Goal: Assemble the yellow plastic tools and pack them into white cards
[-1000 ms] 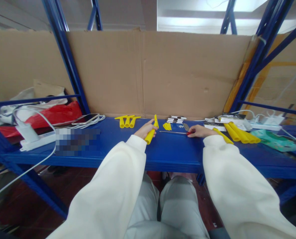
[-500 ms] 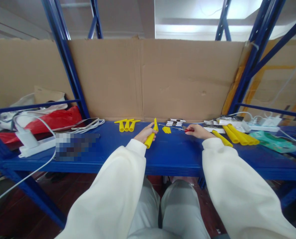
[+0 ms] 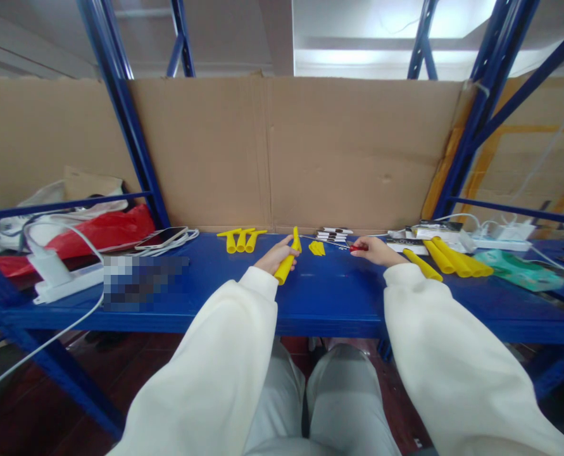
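My left hand (image 3: 278, 254) is closed round a yellow tapered handle (image 3: 285, 269), held at a tilt with a narrower yellow piece at its top. In my right hand (image 3: 373, 249) is a red-handled screwdriver (image 3: 356, 247). Its thin shaft points left, and the tip is close to the top of the held handle; whether they touch I cannot tell. Between the hands, small yellow pieces (image 3: 316, 248) lie on the blue tabletop (image 3: 332, 301). Three yellow T-shaped assemblies (image 3: 241, 240) rest in a row left of my left hand.
Behind the small pieces is a stack of black-and-white items (image 3: 333, 234). Several yellow handles (image 3: 452, 259) and a green plastic bag (image 3: 521, 269) lie at right. A phone (image 3: 165, 238), a white power strip (image 3: 70, 283) and a red bag (image 3: 104, 231) are at left. Cardboard (image 3: 348, 152) stands behind.
The whole view has shifted very slightly. Both hands keep their grips and stay nearly in place; the screwdriver has barely moved.
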`<state>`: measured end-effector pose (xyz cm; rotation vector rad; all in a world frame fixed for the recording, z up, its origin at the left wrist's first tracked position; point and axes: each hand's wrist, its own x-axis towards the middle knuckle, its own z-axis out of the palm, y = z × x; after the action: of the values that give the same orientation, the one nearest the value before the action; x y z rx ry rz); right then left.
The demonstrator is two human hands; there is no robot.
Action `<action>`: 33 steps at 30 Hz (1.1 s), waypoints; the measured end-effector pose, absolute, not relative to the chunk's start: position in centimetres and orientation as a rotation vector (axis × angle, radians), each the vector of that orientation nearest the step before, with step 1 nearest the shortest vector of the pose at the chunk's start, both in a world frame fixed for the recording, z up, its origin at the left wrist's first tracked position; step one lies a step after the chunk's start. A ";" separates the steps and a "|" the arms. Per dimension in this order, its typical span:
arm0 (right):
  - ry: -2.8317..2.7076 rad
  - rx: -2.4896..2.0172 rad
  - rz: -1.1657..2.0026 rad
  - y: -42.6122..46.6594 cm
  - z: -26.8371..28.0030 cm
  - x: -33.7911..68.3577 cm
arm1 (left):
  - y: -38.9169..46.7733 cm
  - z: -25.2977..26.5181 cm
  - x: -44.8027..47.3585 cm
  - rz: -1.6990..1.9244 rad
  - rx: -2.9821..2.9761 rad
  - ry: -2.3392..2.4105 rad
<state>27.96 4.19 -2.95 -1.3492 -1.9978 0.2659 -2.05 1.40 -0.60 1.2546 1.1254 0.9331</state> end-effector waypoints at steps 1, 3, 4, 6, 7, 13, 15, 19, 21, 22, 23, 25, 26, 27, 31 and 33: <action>-2.000 -1.348 0.262 4.3 -3.0 28.0 | 1.4 -0.6 -2.0 0.934 1.254 1.124; -2.006 -1.344 0.261 4.4 -3.1 28.1 | 1.3 -0.5 -2.0 0.934 1.253 1.124; -2.008 -1.343 0.263 4.5 -3.2 28.1 | 1.3 -0.5 -2.0 0.935 1.251 1.126; -2.010 -1.341 0.271 4.5 -3.2 28.2 | 1.3 -0.5 -2.0 0.935 1.246 1.130; -2.010 -1.343 0.275 4.5 -3.2 28.2 | 1.3 -0.5 -2.0 0.932 1.241 1.129; -2.007 -1.365 0.280 4.5 -3.2 28.2 | 1.5 -0.2 -2.1 0.894 1.200 1.060; -2.005 -1.361 0.276 4.5 -3.2 28.2 | 1.5 -0.2 -2.1 0.884 1.195 1.053; -2.013 -1.342 0.254 4.3 -3.0 28.1 | 1.6 -0.4 -2.1 0.898 1.222 1.098; -2.031 -1.330 0.251 4.1 -2.8 28.0 | 1.6 -0.6 -2.1 0.910 1.258 1.133; -2.042 -1.322 0.250 3.9 -2.7 27.9 | 1.6 -0.6 -2.1 0.914 1.275 1.150; -2.053 -1.316 0.253 3.7 -2.6 27.9 | 1.6 -0.7 -2.1 0.917 1.289 1.167; -2.070 -1.316 0.289 3.5 -2.5 27.8 | 1.5 -0.7 -2.1 0.927 1.307 1.197; -2.074 -1.322 0.327 3.4 -2.5 27.7 | 1.4 -0.6 -2.1 0.932 1.312 1.211; -2.073 -1.331 0.372 3.4 -2.5 27.7 | 1.2 -0.6 -2.1 0.935 1.316 1.223; -2.016 -1.335 0.406 3.7 -2.9 27.6 | 0.8 -0.3 -2.0 0.920 1.340 1.256; -1.979 -1.347 0.319 4.0 -3.2 27.6 | 0.7 -0.3 -2.0 0.911 1.363 1.268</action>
<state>27.56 3.98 -3.17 -1.3467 -1.9788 0.3188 -2.03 0.73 -0.34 1.3632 1.2684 0.9111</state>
